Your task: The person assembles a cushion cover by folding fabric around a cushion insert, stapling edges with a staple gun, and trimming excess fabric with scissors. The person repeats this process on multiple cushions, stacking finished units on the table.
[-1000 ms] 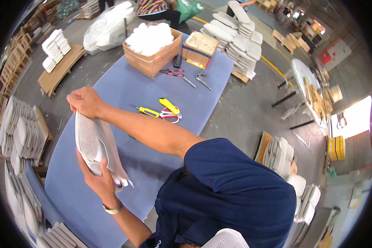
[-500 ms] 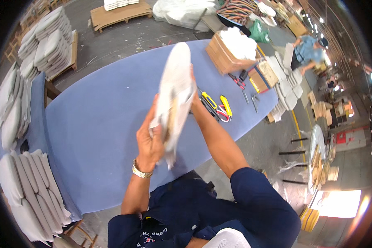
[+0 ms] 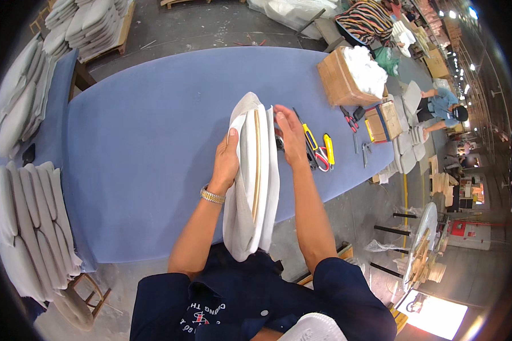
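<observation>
A padded seat cushion (image 3: 246, 182) in light grey fabric stands on edge before me, above the near side of the blue-covered table (image 3: 148, 153). Its edge faces up, showing a tan strip of board between white and grey layers of cloth. My left hand (image 3: 226, 162) grips the cushion's left side, thumb on top of the fabric. Beside its upper right edge is my right hand (image 3: 292, 139), fingers apart and close to the loose white flap. Whether its fingertips touch the cloth is hard to tell.
Right of my hands lie a yellow utility knife (image 3: 329, 149), red-handled pliers (image 3: 349, 118) and other tools. Behind them stand a carton (image 3: 338, 77) of white stuffing and a smaller box (image 3: 383, 121). Cushion stacks (image 3: 31, 227) flank the table's left. A co-worker (image 3: 441, 107) bends at far right.
The cushion has come nearer and turned so its edge with the tan strip faces up. My right hand has come off its far side and opened. The view has shifted slightly.
</observation>
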{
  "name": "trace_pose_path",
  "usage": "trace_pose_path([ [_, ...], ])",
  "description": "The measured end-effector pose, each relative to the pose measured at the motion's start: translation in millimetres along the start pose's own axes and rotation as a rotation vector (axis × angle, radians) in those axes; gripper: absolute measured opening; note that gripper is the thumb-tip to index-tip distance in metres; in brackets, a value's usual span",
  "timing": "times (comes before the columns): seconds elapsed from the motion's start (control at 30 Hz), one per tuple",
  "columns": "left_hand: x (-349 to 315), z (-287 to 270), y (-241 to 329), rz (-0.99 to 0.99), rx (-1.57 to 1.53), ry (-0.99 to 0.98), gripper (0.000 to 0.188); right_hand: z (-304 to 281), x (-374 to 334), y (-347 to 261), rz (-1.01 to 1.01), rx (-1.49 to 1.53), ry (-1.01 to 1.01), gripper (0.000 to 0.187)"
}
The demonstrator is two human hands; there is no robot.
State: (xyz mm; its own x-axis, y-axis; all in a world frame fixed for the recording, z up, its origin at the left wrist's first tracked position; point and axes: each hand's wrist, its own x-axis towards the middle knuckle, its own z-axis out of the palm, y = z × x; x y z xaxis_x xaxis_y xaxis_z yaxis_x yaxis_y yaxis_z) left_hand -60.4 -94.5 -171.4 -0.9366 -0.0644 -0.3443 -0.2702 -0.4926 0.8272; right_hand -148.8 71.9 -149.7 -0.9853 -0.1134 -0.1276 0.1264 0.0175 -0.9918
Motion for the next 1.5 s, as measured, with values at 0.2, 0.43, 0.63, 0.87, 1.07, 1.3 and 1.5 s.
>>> trace_pose_path([
  [0.2, 0, 7, -1, -0.006, 0.028, 0.116, 0.063, 17, 33, -3, -0.34, -0.586, -0.114, 0.049],
  [0.43, -5, 26, -8, 0.075, 0.264, 0.133, 0.065, 20, 56, 2, -0.431, -0.554, -0.091, 0.027],
  [0.63, 2, 25, -24, 0.202, 0.425, 0.093, 0.063, 6, 65, 11, -0.418, -0.464, -0.054, 0.012],
  [0.87, 68, 10, 25, 0.242, 0.477, -0.028, 0.056, 8, 76, 4, -0.275, -0.446, 0.0, 0.015],
  [1.07, 159, -3, 14, 0.254, 0.428, -0.202, 0.048, 31, 71, 32, -0.35, -0.189, 0.202, 0.014],
  [1.3, 206, -2, 16, -0.001, 0.542, -0.352, 0.053, 44, 77, 35, -0.38, -0.049, 0.229, 0.008],
  [1.5, 187, -8, 35, 0.104, 0.482, -0.202, 0.05, 62, 79, 45, -0.363, 0.159, 0.158, 0.008],
])
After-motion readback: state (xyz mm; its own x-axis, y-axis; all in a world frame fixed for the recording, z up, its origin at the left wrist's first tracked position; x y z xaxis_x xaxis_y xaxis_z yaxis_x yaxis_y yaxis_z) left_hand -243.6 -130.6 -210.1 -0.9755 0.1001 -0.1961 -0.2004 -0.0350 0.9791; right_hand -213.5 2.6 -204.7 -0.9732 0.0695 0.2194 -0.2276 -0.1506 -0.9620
